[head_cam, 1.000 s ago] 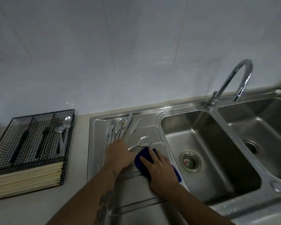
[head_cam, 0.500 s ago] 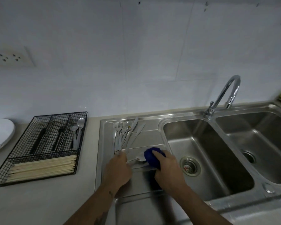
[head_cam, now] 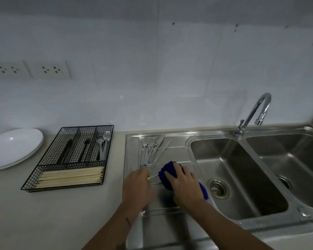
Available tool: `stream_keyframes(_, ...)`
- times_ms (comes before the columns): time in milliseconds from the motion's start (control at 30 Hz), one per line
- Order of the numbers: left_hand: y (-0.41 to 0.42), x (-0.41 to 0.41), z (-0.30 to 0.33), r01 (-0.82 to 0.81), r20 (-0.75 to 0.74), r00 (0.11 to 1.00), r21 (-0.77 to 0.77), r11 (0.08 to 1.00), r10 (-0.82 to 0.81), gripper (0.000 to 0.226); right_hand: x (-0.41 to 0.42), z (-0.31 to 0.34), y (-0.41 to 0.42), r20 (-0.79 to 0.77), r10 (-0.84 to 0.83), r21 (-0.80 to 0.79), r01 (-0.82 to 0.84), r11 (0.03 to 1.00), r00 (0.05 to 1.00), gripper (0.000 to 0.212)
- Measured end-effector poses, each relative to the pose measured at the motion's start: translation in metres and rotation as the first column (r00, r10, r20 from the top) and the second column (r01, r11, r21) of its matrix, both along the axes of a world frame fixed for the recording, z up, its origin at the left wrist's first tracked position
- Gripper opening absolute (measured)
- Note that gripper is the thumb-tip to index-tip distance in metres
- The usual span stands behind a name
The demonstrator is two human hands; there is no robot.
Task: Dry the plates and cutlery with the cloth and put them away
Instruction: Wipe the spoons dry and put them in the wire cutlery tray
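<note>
Left hand [head_cam: 137,184] pinches spoon handle [head_cam: 153,176], lower centre; right hand [head_cam: 183,183] grips blue cloth [head_cam: 167,173] round bowl end. Spoon axis runs left-right between hands. Organizer tray [head_cam: 105,170] left, nearer left hand.

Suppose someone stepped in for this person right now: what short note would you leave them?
Right hand grips the blue cloth, wrapped round a spoon's bowl. Left hand holds that spoon's handle.
Done: plates stacked on the counter; two spoons in the wire tray.
Left: finish this spoon, then dry the cutlery pile on the drainboard and put it in the tray.
</note>
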State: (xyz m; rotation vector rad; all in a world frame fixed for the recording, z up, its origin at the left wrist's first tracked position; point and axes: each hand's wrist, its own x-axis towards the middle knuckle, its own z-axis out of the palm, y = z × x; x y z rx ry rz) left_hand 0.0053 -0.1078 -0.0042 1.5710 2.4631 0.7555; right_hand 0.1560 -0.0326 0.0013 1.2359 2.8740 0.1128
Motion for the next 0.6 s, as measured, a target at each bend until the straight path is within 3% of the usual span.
stream_keyframes(100,-0.005,-0.002,0.005,-0.013,-0.035,0.999,-0.005,1.000,0.013,0.013,0.018,0.007,0.013,-0.026,-0.131,-0.028,0.130,0.991,0.991,0.064)
stream_keyframes(233,-0.006,0.000,0.012,-0.001,-0.056,0.998,-0.035,0.999,-0.001,0.011,0.028,0.014,0.021,-0.278,-0.234,-0.018,0.239,0.971,0.932,0.067)
stream_keyframes(300,-0.003,0.002,0.019,0.007,-0.038,0.999,-0.015,1.000,-0.007,0.009,0.024,0.016,0.019,-0.381,-0.178,0.014,0.199,0.980,0.907,0.072)
stream_keyframes(400,0.003,0.006,0.028,0.023,0.034,0.999,0.008,1.000,-0.023,0.013,0.010,0.017,0.005,-0.364,-0.034,0.070,0.064,0.995,0.931,0.077)
stream_keyframes(500,0.005,0.000,0.037,0.058,0.091,0.995,-0.094,0.994,-0.049,0.017,0.007,0.010,0.003,-0.369,-0.105,0.018,0.120,0.993,0.923,0.076)
stream_keyframes(600,0.001,-0.011,0.037,0.118,0.169,0.982,-0.219,0.968,-0.082,0.021,0.015,0.010,0.007,-0.456,-0.247,-0.070,0.242,0.968,0.855,0.074)
